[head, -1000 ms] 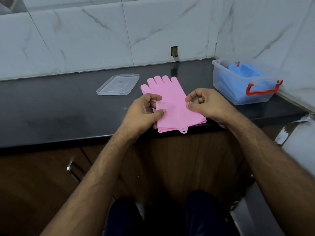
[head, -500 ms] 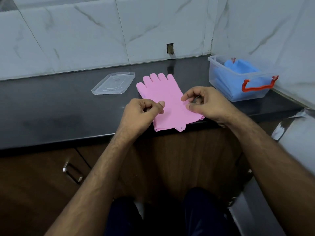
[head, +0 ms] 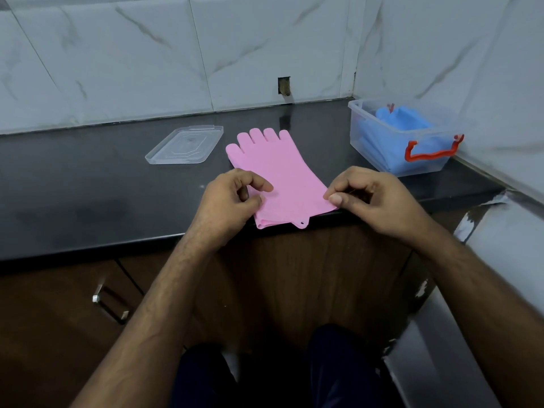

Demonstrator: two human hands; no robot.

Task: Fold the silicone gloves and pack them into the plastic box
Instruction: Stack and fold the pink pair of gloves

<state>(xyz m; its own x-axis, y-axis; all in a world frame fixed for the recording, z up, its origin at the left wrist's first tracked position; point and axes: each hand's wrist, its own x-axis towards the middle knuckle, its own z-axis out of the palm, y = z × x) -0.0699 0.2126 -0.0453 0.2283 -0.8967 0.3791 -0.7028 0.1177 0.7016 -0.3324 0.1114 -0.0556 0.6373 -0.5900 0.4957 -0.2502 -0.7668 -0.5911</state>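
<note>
Risk noted: the stacked pink gloves (head: 276, 175) overhang the near desk (head: 88, 184) edge, each cuff side held in a narrow thumb-and-finger grip by the left hand (head: 229, 198) and right hand (head: 365, 198), so slippery layers may slide apart or off before reaching the plastic box (head: 403, 136) at far right.

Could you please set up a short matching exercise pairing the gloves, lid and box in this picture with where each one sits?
Things:
1. pink gloves
2. blue gloves
3. clear lid
4. plastic box

Places:
A. inside the box
B. flat on the counter, left of the pink gloves
C. in the counter's right corner by the wall
D. at the counter's front edge, pinched by both hands

Pairs: 1-D, 2-A, 3-B, 4-C
</note>
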